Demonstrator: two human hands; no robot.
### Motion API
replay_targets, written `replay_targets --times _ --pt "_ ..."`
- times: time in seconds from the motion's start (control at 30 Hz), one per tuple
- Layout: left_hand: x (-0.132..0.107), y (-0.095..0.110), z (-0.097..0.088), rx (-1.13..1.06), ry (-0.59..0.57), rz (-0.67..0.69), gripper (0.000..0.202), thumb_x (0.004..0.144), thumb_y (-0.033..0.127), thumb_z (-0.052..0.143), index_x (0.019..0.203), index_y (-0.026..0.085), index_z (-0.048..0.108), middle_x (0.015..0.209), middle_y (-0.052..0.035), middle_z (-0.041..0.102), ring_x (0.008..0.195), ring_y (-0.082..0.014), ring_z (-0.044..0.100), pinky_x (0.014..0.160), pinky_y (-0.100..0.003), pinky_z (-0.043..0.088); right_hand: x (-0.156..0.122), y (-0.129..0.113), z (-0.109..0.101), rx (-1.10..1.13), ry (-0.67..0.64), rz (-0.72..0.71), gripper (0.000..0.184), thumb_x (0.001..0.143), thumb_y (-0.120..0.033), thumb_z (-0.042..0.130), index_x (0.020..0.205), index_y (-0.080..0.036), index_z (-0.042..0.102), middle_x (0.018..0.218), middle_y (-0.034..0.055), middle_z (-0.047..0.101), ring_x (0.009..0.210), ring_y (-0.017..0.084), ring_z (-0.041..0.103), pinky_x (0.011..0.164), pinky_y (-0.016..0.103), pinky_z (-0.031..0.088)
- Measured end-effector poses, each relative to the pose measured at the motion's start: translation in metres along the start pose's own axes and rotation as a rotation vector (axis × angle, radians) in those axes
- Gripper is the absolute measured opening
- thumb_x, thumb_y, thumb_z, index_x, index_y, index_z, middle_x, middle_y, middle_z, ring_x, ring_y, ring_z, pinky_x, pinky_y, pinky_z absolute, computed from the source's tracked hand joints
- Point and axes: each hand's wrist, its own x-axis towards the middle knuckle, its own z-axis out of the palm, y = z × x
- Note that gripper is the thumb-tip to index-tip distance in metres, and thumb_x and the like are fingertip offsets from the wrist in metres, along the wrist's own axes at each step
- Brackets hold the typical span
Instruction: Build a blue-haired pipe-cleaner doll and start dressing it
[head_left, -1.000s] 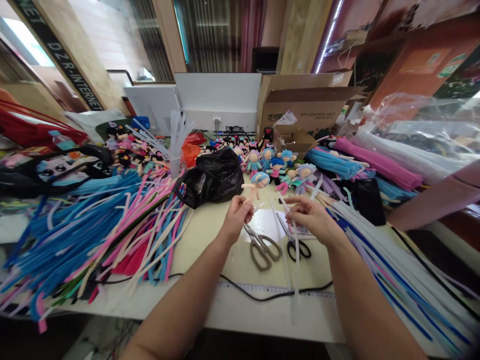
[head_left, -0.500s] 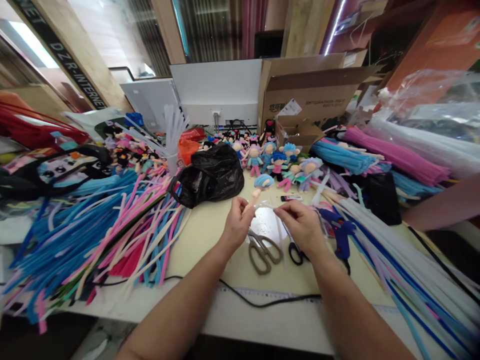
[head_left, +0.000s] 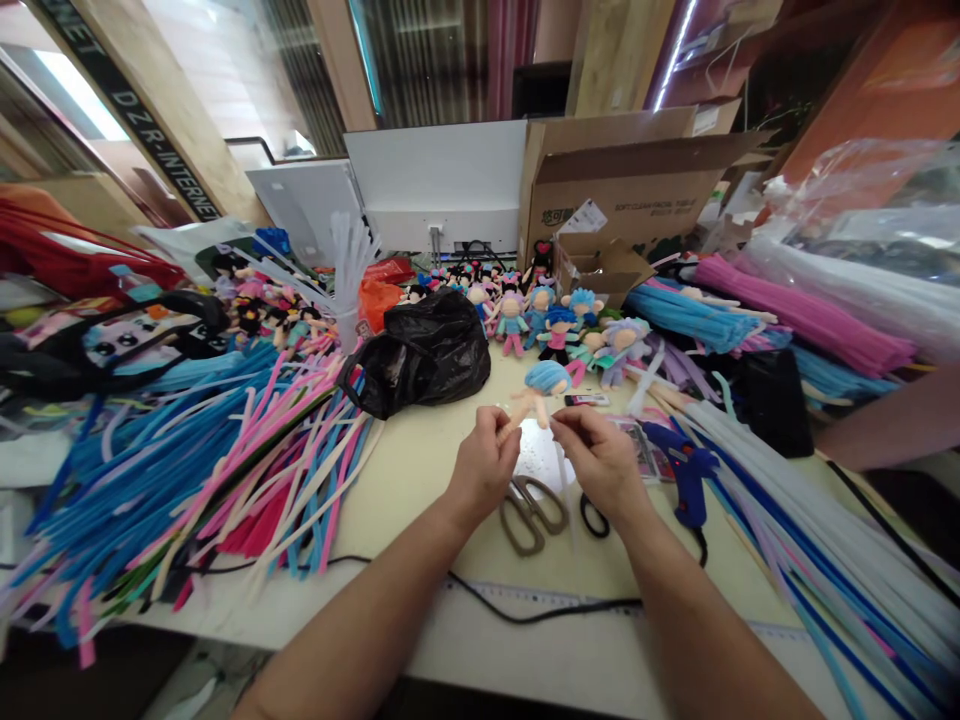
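Note:
My left hand (head_left: 484, 462) is closed, its thumb and fingers pinching the lower part of a small doll (head_left: 547, 378) made of pipe cleaners. The doll has a blue head of hair and a bare beige body, and it tilts away from me. Close by on the right, my right hand (head_left: 604, 465) pinches a thin pale pipe cleaner (head_left: 568, 492) that hangs down toward the mat. Scissors with grey-brown handles (head_left: 534, 515) lie below the hands. A second pair, black-handled scissors (head_left: 595, 516), is partly covered by my right hand. A white sheet (head_left: 536, 452) lies under the doll.
A blue glue gun (head_left: 684, 470) lies right of my right hand. Bundles of coloured pipe cleaners (head_left: 150, 470) spread over the left, pale ones (head_left: 810, 510) over the right. Several finished dolls (head_left: 559, 330), a black plastic bag (head_left: 427, 355) and a cardboard box (head_left: 637, 175) stand behind.
The doll has turned so its blue head and beige limbs now show above my hands. The pale pipe cleaner has moved to hang from my right hand. The view has shifted slightly.

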Motion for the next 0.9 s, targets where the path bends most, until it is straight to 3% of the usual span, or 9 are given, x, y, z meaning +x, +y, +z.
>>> replay_targets --times 0.2,0.5,0.9 --pt "-0.0014 0.0048 -0.0007 0.006 0.009 0.016 0.015 0.082 0.031 0.055 0.092 0.024 0.046 0.076 0.0005 0.054 0.065 -0.0174 0.05 0.062 -0.028 0.031 -0.0014 -0.0031 0.0037 0.002 0.057 0.041 0.02 0.08 -0.036 0.06 0.069 -0.019 0.058 0.057 -0.0033 0.053 0.051 0.01 0.044 0.049 0.023 0.034" --pt "-0.003 0.0016 0.0028 0.2 0.01 0.184 0.01 0.087 0.029 0.047 0.094 0.023 0.043 0.075 0.0001 0.051 0.066 -0.0179 0.053 0.062 -0.03 0.036 -0.0042 -0.0012 0.0073 -0.09 0.087 -0.046 0.022 0.083 -0.032 0.058 0.064 -0.02 0.053 0.06 -0.0031 0.046 0.057 0.012 0.042 0.054 0.025 0.033" --pt "-0.0033 -0.0004 0.0027 0.219 0.041 0.367 0.01 0.091 0.03 0.042 0.097 0.022 0.041 0.09 -0.0049 0.051 0.077 -0.0183 0.051 0.071 -0.032 0.041 -0.0066 -0.005 0.0084 0.038 0.111 0.052 0.027 0.081 -0.037 0.059 0.062 -0.019 0.052 0.055 -0.0047 0.041 0.052 0.01 0.035 0.05 0.024 0.029"
